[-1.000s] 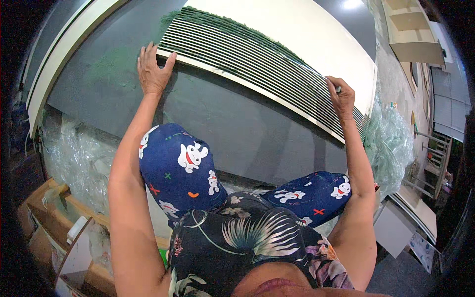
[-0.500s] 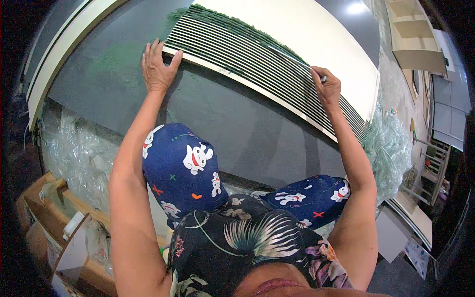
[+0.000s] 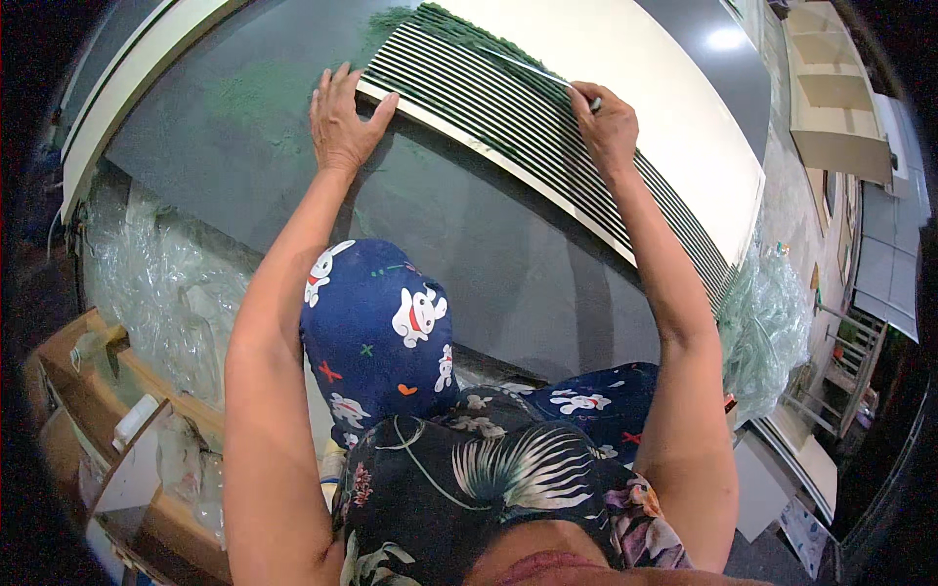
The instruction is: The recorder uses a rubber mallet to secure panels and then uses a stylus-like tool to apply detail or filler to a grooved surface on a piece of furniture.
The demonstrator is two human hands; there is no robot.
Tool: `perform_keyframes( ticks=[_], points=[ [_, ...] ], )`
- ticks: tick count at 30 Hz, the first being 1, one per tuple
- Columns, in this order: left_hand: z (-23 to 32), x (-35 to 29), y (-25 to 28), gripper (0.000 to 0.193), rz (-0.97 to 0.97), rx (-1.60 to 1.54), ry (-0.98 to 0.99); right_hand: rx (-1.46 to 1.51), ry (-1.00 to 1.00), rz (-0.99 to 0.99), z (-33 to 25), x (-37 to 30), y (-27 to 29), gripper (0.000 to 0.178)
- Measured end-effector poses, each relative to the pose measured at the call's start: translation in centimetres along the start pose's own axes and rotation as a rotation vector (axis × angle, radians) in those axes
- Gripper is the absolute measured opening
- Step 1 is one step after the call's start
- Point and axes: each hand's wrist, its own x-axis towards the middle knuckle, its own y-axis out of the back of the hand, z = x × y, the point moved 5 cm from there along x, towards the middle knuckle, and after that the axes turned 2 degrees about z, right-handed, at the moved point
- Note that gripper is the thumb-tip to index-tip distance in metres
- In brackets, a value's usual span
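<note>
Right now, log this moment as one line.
left hand: at left end of striped panel | right hand: holding thin tool | green material: along panel's far stripes

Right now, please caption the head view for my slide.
Left hand at a striped panel, right hand gripping a slim tool beside green residue.

Black leaf-print top (image 3: 528, 469) and navy trousers (image 3: 381, 337) (white-rabbit-patterned)
</note>
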Motion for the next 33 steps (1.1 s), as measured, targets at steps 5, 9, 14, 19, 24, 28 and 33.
perform_keyframes(
  ticks=[5,9,14,19,24,28,33],
  points=[
    [0.9,0.2,0.1,0.061,-0.005,0.018,-0.024,0.030,0.049,0.089,-1.5,1.7,-1.3,0.019],
    [0.3,0.0,0.2,0.061,-0.002,0.034,-0.019,0.021,0.059,-0.015,-1.9,1.3,-1.6,0.021],
    [0.2,-0.1,-0.1,0.066,-0.007,-0.002,-0.003,0.060,0.014,-0.028,-0.2,0.4,0.2,0.022],
    [0.3,0.0,-0.4,0.066,-0.014,0.007,0.003,0.073,0.036,0.066,-1.9,0.9,-2.0,0.022],
    [0.1,0.0,-0.3,0.066,-0.025,0.013,0.010,-0.048,0.076,0.055,-7.8,3.1,-5.6,0.019],
    [0.5,0.0,-0.2,0.066,-0.029,-0.005,0.019,-0.037,0.110,0.064,-9.8,3.9,-5.7,0.021],
    [0.4,-0.1,0.1,0.065,0.000,-0.008,-0.001,0.077,0.089,0.121,-8.3,3.2,-2.3,0.019]
  ],
)
